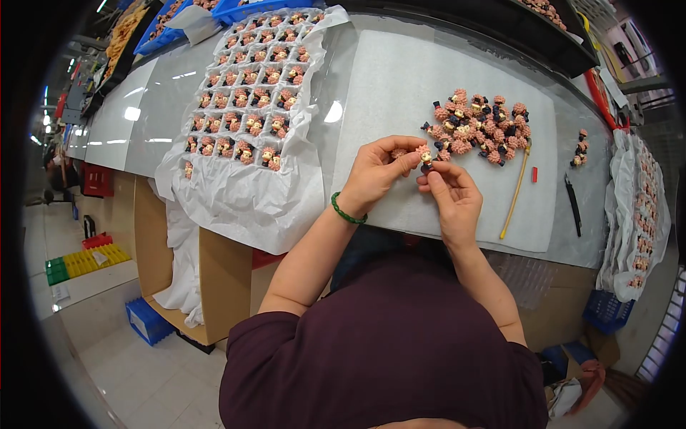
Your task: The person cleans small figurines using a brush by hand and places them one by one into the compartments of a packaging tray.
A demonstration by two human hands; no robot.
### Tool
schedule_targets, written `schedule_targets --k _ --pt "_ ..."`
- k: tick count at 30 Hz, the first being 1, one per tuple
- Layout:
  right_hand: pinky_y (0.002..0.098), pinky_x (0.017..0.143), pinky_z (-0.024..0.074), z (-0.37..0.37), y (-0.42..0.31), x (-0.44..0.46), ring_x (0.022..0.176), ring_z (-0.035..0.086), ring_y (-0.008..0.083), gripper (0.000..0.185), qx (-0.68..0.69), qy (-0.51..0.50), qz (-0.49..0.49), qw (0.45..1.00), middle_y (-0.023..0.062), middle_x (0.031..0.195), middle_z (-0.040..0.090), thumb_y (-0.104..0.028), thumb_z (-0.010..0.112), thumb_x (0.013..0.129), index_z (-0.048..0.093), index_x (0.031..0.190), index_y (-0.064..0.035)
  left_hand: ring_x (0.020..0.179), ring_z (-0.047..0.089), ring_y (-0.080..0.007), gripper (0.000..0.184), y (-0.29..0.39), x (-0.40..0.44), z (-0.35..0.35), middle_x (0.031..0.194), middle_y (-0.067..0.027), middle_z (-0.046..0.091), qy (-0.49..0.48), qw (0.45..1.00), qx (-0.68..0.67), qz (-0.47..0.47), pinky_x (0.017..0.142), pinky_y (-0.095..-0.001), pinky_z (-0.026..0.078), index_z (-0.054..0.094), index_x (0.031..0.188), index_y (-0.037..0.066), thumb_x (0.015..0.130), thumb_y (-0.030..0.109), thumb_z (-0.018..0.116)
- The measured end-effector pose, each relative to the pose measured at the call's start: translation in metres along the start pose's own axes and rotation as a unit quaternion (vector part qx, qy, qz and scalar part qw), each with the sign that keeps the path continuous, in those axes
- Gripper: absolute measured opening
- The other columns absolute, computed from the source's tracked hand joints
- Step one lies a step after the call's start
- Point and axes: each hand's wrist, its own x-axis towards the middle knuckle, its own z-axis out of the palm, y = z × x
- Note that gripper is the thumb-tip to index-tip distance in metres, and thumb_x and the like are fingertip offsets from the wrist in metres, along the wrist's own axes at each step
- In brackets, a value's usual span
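Observation:
Over the white foam sheet, my left hand and my right hand meet around one small figurine with pink curly hair and a dark body. The left fingers pinch it near the head, the right fingers lower down. Just beyond them lies a heap of similar figurines. To the left, a divided tray lined with white paper holds figurines in rows. A yellow-tipped stick and a small red piece lie to the right of the heap.
A black pen-like tool and a few figurines lie at the right. Another paper-lined tray stands at the far right edge. Blue bins and a black bin line the back. An open cardboard box is below the left tray.

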Motion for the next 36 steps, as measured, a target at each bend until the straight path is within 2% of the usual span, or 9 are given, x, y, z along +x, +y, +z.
schedule_targets --k 11,22,36 --pt "0.0235 0.067 0.0467 -0.0019 0.0027 -0.0016 0.075 0.056 0.0142 0.017 0.015 0.009 -0.02 1.0 0.0098 0.087 0.056 -0.003 0.051 0.081 0.05 0.096 0.0038 0.066 0.046 -0.0051 0.022 0.0028 -0.0019 -0.0008 0.08 -0.0019 0.057 -0.018 0.999 0.027 -0.017 0.058 -0.0177 0.038 0.054 0.099 -0.002 0.078 0.003 0.054" --pt "0.0213 0.064 0.0443 -0.0074 0.0061 0.0027 0.07 0.055 0.0123 0.015 0.048 0.051 0.001 0.998 0.0094 0.083 0.057 -0.005 0.049 0.082 0.051 0.095 0.003 0.071 0.05 -0.0067 0.019 0.0031 -0.003 0.0014 0.083 -0.0046 0.057 -0.019 0.999 0.031 -0.015 0.066 -0.0181 0.042 0.053 0.087 -0.001 0.07 -0.003 0.061" --pt "0.0216 0.065 0.0431 -0.0079 0.0064 0.0017 0.073 0.053 0.0114 0.016 0.058 0.041 -0.003 0.997 0.0077 0.085 0.056 -0.006 0.05 0.082 0.051 0.095 0.0026 0.071 0.049 -0.0067 0.021 0.0026 -0.0024 0.0015 0.08 -0.0041 0.056 -0.02 0.999 0.038 -0.017 0.064 -0.0186 0.042 0.052 0.085 -0.001 0.068 -0.004 0.062"
